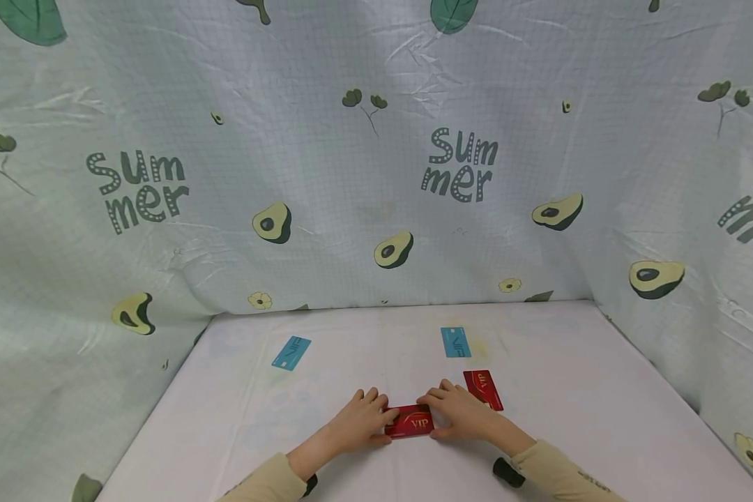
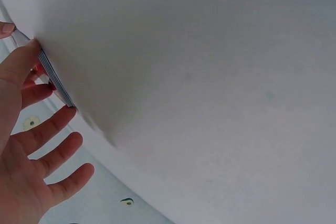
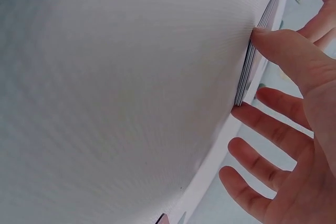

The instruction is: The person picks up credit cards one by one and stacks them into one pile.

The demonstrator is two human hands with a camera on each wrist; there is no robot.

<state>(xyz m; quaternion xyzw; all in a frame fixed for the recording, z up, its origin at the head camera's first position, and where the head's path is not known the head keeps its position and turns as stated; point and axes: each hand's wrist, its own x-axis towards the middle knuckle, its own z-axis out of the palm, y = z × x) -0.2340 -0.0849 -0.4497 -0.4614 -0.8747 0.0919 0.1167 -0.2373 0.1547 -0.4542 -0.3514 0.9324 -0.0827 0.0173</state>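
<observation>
The beige cloth left sleeve (image 1: 266, 481) matches the right sleeve (image 1: 553, 471), whose small dark marking (image 1: 592, 480) is perhaps lettering; a stubby black wrist camera (image 1: 508, 473) shows alongside.

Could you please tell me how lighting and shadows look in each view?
Head view: bright, pale sheen on the avocado-print backdrop; left wrist view: dimmer, a soft shadow beside the VIP card stack; right wrist view: also dim, tabletop darkest toward upper left.

A hand could pass over the white table (image 1: 376, 355) between the left blue VIP card (image 1: 291, 353) and the right blue VIP card (image 1: 456, 342), until the printed sheet (image 1: 326, 167) behind. At the card stack (image 1: 411, 422), the left hand (image 1: 358, 422) and the right hand (image 1: 461, 414) block both short ends, and a red VIP card (image 1: 483, 390) lies just beyond the latter.
</observation>
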